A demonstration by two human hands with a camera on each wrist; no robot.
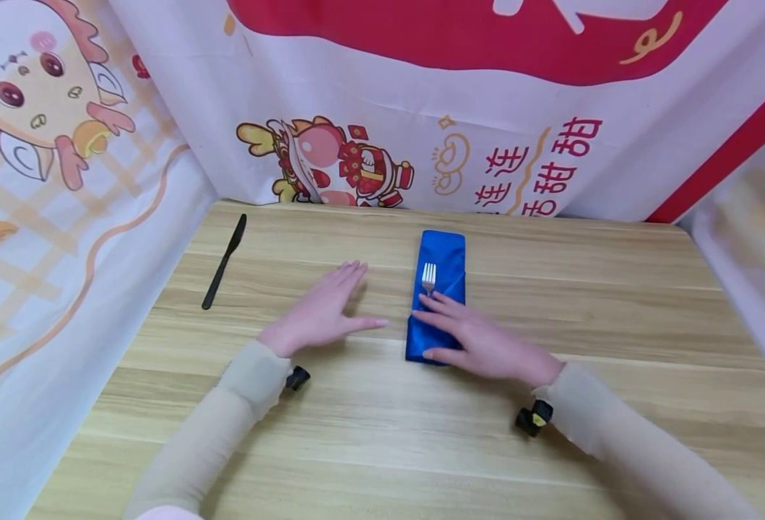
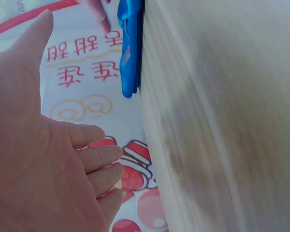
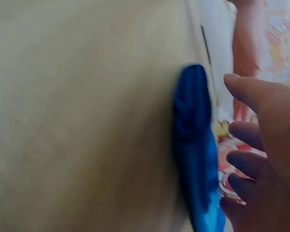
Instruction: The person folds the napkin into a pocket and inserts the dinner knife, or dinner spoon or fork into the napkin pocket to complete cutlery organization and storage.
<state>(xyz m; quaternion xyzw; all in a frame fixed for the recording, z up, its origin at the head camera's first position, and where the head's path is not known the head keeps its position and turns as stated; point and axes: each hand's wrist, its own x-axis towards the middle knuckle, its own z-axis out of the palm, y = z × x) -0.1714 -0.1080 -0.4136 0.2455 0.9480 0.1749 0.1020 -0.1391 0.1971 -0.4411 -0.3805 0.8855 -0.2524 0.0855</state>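
Note:
A blue folded napkin (image 1: pixel 446 249) lies lengthwise on the wooden table, with the silver tines of a fork (image 1: pixel 429 274) showing on it. The rest of the fork is hidden by my right hand and perhaps the folds. My right hand (image 1: pixel 486 343) hovers over the napkin's near half, fingers spread and loosely bent; in the right wrist view a gap shows between it and the napkin (image 3: pixel 195 130). To the left of the napkin, my left hand (image 1: pixel 323 307) is held above the table, fingers extended and thumb out, with nothing in it.
A black knife (image 1: pixel 226 260) lies at the table's left side, well away from the napkin. Printed cloth (image 1: pixel 369 87) hangs behind the wooden table (image 1: pixel 369 448) and along its left side.

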